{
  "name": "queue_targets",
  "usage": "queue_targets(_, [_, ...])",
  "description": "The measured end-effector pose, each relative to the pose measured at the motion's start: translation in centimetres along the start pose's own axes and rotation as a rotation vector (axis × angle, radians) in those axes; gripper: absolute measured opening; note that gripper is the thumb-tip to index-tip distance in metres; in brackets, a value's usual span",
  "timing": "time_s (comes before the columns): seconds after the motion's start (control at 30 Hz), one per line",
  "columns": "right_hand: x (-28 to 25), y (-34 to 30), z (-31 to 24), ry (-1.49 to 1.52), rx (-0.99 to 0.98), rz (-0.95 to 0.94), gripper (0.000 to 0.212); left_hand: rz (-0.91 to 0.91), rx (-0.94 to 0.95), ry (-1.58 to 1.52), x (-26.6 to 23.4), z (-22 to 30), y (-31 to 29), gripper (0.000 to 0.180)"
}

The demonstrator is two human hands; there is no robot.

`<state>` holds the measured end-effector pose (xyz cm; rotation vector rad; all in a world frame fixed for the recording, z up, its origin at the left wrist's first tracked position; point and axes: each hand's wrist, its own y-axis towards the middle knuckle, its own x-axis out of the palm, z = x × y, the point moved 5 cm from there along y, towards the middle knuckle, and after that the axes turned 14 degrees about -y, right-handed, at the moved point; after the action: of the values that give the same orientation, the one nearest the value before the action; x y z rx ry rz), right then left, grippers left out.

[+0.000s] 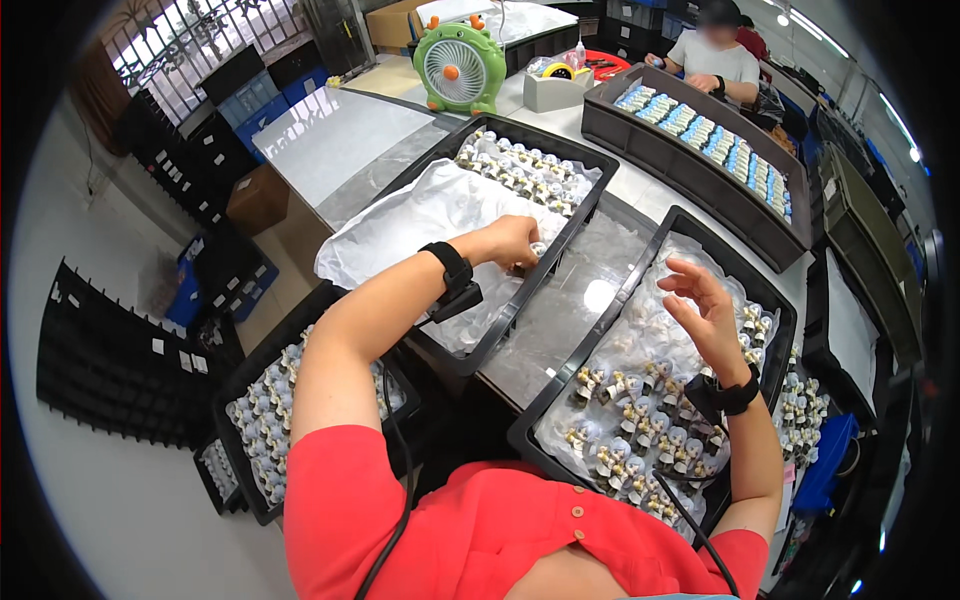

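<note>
A grey worktop point(560, 320) covered with clear film runs across the middle of the frame; a flat white board point(335, 140) lies at upper left, with a green animal-shaped plastic fan point(462, 68) at top centre and a pale tape dispenser point(553, 92) beside it; a barred window point(205, 40) fills the upper left, and a person in a white T-shirt point(738, 72) sits at upper right, beyond a dark grey plastic crate point(655, 165) of blue and white pieces.

Two black rectangular plastic trays lie slantwise; between the left tray point(532, 288) and the right tray point(528, 430) a narrow strip of worktop shows, and the crate stands near their far ends; a white sheet point(400, 220) spills over the left tray's left edge.

The left hand point(510, 243) is inside the left tray, near its right wall, fingers curled together at a small pale-headed figurine point(538, 249); whether they grip it cannot be told; the right hand point(700, 308) is over the right tray, thumb and fingers apart, above film-wrapped pale-haired figurines point(640, 425) that crowd the lower right.
</note>
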<state>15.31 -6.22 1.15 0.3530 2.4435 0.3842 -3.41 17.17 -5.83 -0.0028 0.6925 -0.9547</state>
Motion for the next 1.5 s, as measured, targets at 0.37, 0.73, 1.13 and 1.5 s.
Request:
queue_targets(0.37, [0.0,0.0,-0.2,-0.067,0.011,-0.029,0.032,-0.006,-0.05,-0.066,-0.6,0.2,-0.2,0.038])
queue_targets(0.73, [-0.3,-1.3,3.3,-0.481,0.202,-0.484,0.032,-0.119,-0.154,-0.427,-0.4,-2.3,-0.6,0.03])
queue_targets(1.13, [1.1,-2.8,3.4,-0.595,0.095,-0.737,0.039,0.127,0.287,-0.132,-0.8,9.5,-5.2,0.041])
queue_targets(1.5, [-2.7,-0.3,-2.5,-0.249,-0.235,0.134,0.033,-0.335,0.445,-0.751,9.8,14.2,-5.9,0.063])
